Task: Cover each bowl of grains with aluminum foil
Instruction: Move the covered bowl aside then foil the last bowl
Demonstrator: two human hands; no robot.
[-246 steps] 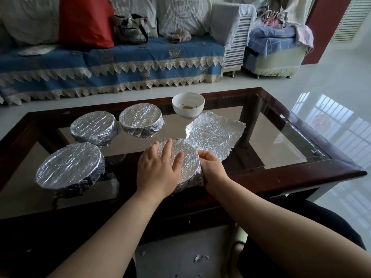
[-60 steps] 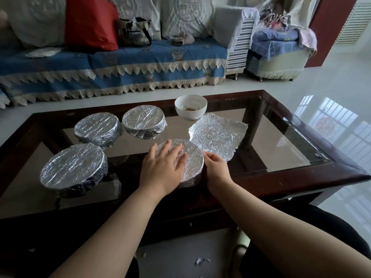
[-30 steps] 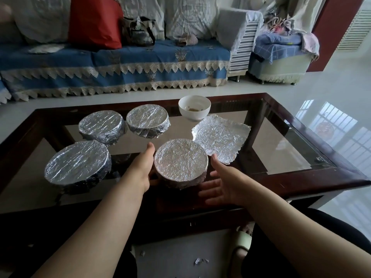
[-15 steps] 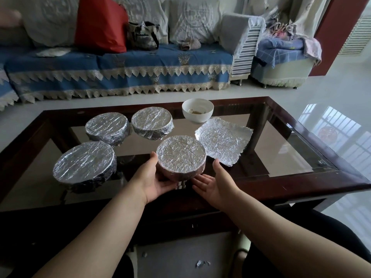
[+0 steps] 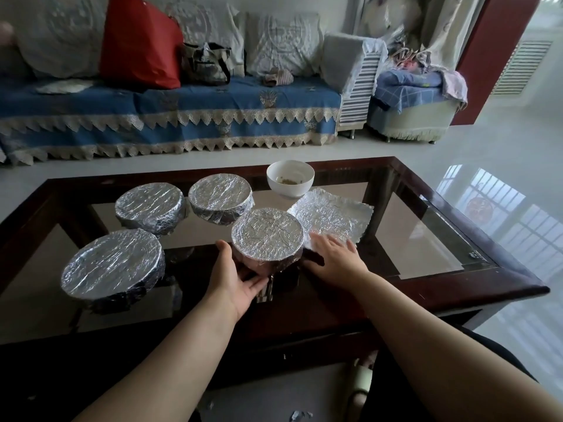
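Several foil-covered bowls stand on the glass table (image 5: 426, 239): one at front left (image 5: 112, 263), one behind it (image 5: 149, 205), one at the back middle (image 5: 221, 196). The nearest foil-covered bowl (image 5: 268, 233) rests in my left hand (image 5: 234, 278), which cups it from below and from the left. My right hand (image 5: 333, 257) is off that bowl, fingers spread, palm down over the near corner of a loose crinkled foil sheet (image 5: 332, 217). An uncovered white bowl (image 5: 290, 178) with a little grain stands behind the sheet.
The table has a dark wooden frame (image 5: 475, 287) around the glass. A blue-covered sofa (image 5: 170, 111) with cushions and a bag stands beyond it. Foil scraps (image 5: 300, 415) lie on the floor by my legs.
Both hands stopped pressing foil on the near bowl's top. My left hand slid under it and holds it; my right hand let go and moved right onto the loose foil sheet.
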